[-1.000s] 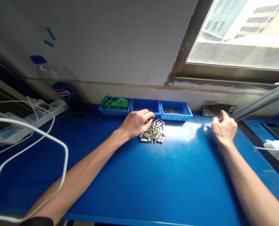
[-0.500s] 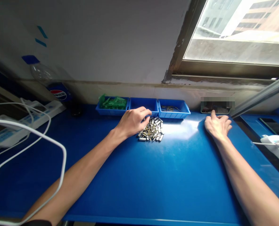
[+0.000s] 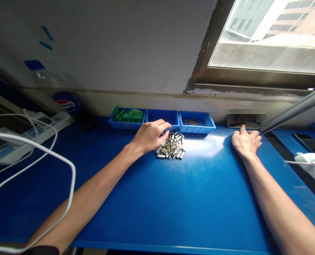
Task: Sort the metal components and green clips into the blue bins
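Observation:
My left hand [image 3: 152,136] rests at the left edge of a small pile of metal parts [image 3: 173,146]. Its fingers curl loosely, with a gap between thumb and forefinger; I see nothing held in them. The pile mixes thin brass-coloured pins or screws with short silver and dark cylinders. At the far right, my right hand [image 3: 246,142] lies open, palm down. Its forefinger stretches out to the lower edge of a dark, phone-like device [image 3: 244,123] leaning on the wall, its upper part blurred out.
Behind the pile stand three joined blue bins: one with green plastic packets [image 3: 129,115], the middle bin [image 3: 162,115], and one with thin pins [image 3: 193,122]. A cola bottle [image 3: 67,102], a power strip [image 3: 32,138] and a white cable [image 3: 72,177] are on the left. A phone [image 3: 309,142] lies far right.
Both hands hold nearly the same poses and places. The view has shifted very slightly; the pile and bins look unchanged.

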Available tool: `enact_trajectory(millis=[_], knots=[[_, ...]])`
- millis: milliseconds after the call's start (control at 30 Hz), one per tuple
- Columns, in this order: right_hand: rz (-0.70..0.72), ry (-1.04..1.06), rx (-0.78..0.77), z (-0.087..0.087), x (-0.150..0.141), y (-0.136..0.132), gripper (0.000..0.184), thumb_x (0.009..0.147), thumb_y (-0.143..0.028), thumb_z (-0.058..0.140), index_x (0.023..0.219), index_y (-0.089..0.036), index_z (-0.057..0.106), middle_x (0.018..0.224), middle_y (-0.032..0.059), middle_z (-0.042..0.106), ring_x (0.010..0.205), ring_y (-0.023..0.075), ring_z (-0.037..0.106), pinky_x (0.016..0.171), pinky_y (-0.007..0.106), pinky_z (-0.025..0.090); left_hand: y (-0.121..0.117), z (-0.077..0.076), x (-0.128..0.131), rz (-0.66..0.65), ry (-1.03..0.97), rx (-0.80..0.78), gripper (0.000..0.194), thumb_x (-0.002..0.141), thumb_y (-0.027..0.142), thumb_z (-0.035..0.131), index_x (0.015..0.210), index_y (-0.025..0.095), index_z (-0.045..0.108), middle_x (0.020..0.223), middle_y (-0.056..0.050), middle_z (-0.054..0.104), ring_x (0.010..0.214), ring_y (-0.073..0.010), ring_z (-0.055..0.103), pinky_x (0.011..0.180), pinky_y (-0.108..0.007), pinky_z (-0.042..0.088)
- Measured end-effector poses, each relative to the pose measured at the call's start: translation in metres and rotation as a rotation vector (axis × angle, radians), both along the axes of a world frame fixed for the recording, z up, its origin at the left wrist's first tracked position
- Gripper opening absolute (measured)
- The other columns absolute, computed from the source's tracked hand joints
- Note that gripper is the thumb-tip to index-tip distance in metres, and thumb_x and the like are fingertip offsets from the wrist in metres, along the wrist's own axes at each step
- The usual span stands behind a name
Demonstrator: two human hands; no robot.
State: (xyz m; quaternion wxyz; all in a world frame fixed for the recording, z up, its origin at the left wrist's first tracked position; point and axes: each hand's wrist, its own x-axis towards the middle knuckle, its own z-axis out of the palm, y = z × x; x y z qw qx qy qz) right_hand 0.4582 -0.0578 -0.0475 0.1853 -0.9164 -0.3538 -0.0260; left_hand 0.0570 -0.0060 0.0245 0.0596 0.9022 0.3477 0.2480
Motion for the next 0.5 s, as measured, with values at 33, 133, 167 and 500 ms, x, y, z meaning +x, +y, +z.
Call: enact_trajectory(millis=[33,133,167,500], knots=[[0.007,-0.004,0.049,0.001,-0.004,-0.001,0.06,0.098,-0.038,0.039,0.151,-0.017,0.057,0.138,0.028,0.053,0.126,0.0416,0.049,0.102,0.053,0.037,0.001,0.0,0.0,0.007,0.013,-0.006,0.021,0.101,0.021,0.058,0.112,0.019,0.075,0.116,-0.007,0.078,0.099,-0.0214,0.076,0.087,-0.031,0.061],[0.138,-0.049,0.315,0.01,-0.03,-0.007,0.052,0.094,-0.033,0.046,0.135,-0.016,0.072,0.12,0.0228,0.063,0.115,0.0367,0.057,0.1,0.049,0.043,0.006,-0.003,-0.002,0.021,0.079,-0.046,0.024,0.099,0.017,0.058,0.114,0.02,0.076,0.116,-0.006,0.078,0.103,-0.0227,0.076,0.09,-0.032,0.061],[0.251,-0.044,0.408,0.016,-0.045,-0.008,0.047,0.093,-0.032,0.049,0.127,-0.016,0.076,0.109,0.0193,0.067,0.108,0.0334,0.06,0.098,0.046,0.044,0.008,-0.005,-0.003,0.012,0.104,-0.059,0.026,0.098,0.014,0.058,0.115,0.021,0.076,0.115,-0.006,0.079,0.105,-0.0227,0.076,0.091,-0.032,0.061],[1.03,0.413,0.565,0.056,-0.195,-0.003,0.023,0.095,-0.036,0.063,0.089,-0.019,0.078,0.084,0.0054,0.077,0.068,0.0176,0.062,0.064,0.031,0.046,0.014,-0.022,-0.009,-0.118,0.311,-0.081,0.033,0.094,0.008,0.057,0.112,0.023,0.08,0.107,-0.007,0.079,0.104,-0.0227,0.074,0.09,-0.029,0.058]])
